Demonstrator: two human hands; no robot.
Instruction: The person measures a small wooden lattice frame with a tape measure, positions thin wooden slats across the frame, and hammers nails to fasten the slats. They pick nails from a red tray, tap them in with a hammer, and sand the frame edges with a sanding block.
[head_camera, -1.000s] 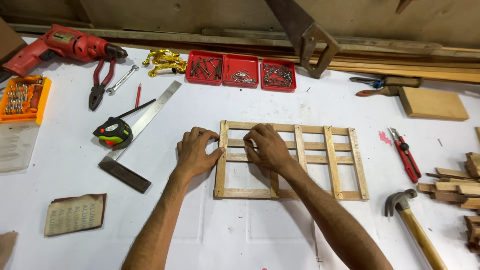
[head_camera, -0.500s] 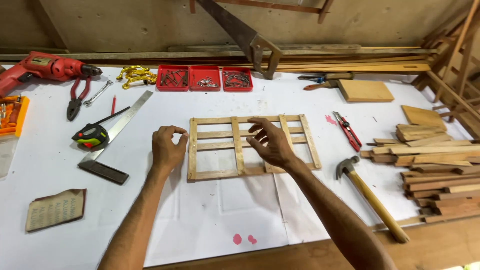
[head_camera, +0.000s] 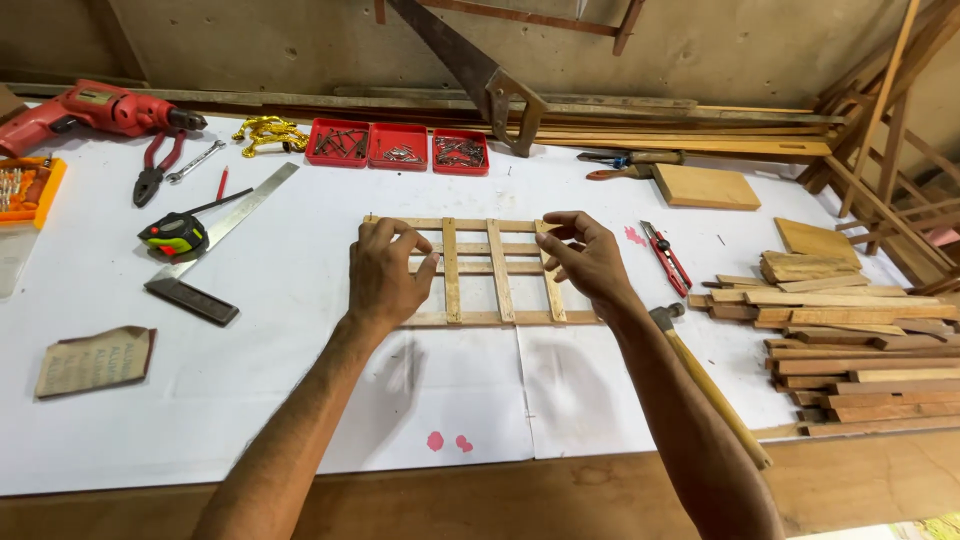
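Head view: slatted wooden frame (head_camera: 497, 272) lying flat mid-surface, steadied at both ends.
Left hand (head_camera: 385, 275) is laid on the frame's left end, right hand (head_camera: 590, 258) on its right, fingers loose, nothing clasped; even downward pressure is advised so the slats stay square. Three red trays (head_camera: 399, 146) of fasteners are ranged behind; a worn printed card (head_camera: 95, 360) lies at left.

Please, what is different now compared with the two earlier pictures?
The left hand and right hand have spread apart to the two ends of the wooden lattice frame, fingers lifted rather than pressed flat. The view has shifted too. The frame, hammer and tape measure stay where they were.
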